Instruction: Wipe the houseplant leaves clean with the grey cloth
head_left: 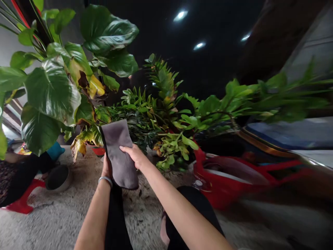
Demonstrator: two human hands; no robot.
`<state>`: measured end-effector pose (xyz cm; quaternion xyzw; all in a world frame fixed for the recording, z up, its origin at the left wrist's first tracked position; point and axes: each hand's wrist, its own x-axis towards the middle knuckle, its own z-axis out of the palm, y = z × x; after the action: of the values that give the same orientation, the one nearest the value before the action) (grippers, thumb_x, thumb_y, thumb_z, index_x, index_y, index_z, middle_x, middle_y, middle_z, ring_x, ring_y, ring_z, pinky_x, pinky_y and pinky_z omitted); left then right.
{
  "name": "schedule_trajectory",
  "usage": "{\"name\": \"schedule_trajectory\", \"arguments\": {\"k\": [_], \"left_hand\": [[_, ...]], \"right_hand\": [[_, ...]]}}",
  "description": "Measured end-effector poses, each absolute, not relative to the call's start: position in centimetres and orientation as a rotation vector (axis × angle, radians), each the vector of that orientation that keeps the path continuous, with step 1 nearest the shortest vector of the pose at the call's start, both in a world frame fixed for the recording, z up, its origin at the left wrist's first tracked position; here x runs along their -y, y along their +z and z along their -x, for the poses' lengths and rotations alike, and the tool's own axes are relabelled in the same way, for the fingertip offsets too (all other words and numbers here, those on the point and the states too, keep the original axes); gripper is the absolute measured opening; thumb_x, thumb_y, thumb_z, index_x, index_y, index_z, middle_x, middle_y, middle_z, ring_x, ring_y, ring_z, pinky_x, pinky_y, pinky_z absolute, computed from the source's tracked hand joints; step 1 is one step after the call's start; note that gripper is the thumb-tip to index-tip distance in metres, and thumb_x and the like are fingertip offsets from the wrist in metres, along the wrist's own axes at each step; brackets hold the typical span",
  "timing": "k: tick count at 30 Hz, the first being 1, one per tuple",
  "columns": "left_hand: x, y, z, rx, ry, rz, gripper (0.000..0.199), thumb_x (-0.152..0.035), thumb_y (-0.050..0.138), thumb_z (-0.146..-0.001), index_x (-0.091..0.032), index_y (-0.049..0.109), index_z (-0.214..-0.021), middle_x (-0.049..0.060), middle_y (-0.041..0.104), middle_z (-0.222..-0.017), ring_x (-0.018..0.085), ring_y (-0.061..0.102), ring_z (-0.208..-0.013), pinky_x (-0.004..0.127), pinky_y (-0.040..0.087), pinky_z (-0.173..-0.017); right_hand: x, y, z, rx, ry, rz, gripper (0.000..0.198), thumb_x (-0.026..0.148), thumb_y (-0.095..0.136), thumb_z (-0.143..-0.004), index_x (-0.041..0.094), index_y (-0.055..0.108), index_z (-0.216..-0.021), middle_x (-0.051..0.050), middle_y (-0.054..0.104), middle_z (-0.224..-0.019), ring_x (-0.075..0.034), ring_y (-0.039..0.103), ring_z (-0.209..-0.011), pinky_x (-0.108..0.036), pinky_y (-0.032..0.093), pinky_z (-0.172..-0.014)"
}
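Observation:
A folded grey cloth (118, 156) with a smooth, soft-looking surface is held up in front of me. My left hand (106, 169) supports its left edge from behind, most of its fingers hidden by the fabric; a light band circles that wrist. On the other side, my right hand (135, 156) grips the cloth's right edge, with a digit laid across the front. Just beyond the cloth stand leafy green plants (140, 114), and large glossy leaves (52, 90) with some yellowed, browned ones hang at upper left.
To the right sits a red basket-like container (226, 177), blurred. At left, a person (13, 173) is partly visible beside a red stool (28, 201) and a round grey pot (58, 178). Rough concrete floor (65, 218) lies below. A dark reflective wall (221, 21) rises behind the plants.

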<state>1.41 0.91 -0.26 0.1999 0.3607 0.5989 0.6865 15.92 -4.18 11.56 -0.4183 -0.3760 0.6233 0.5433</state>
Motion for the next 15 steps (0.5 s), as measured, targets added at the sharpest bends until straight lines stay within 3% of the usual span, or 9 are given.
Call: {"name": "schedule_trajectory", "arguments": {"k": [6,11,15], "left_hand": [[-2.1,-0.1,-0.4,-0.846,1.277,-0.512,0.056,-0.055,0.035,-0.099,-0.014,0.072,-0.110,0.012,0.072,-0.100,0.022,0.065,-0.086,0.035,0.054,-0.078],[-2.1,-0.6,-0.2,-0.801,1.275,-0.551,0.056,-0.056,0.037,-0.098,-0.013,0.069,-0.113,0.014,0.069,-0.109,0.021,0.064,-0.085,0.034,0.054,-0.077],[-2.2,-0.9,-0.4,-0.825,1.279,-0.558,0.058,-0.058,0.038,-0.096,-0.014,0.067,-0.120,0.012,0.069,-0.108,0.020,0.063,-0.084,0.032,0.053,-0.074]], "right_hand": [[11.0,5.9,-18.6,0.832,1.476,1.268,0.018,0.032,0.078,-0.056,0.021,0.074,-0.071,-0.006,0.076,-0.069,-0.030,0.071,-0.070,-0.039,0.055,-0.068],[8.9,10.9,-22.5,0.625,1.265,1.032,0.039,0.035,0.085,-0.051,0.019,0.074,-0.084,-0.006,0.079,-0.077,-0.027,0.072,-0.069,-0.036,0.057,-0.066],[3.5,12.5,-22.0,0.336,1.315,0.925,0.025,0.031,0.079,-0.053,0.022,0.069,-0.074,-0.003,0.074,-0.062,-0.027,0.072,-0.069,-0.037,0.059,-0.069]]}}
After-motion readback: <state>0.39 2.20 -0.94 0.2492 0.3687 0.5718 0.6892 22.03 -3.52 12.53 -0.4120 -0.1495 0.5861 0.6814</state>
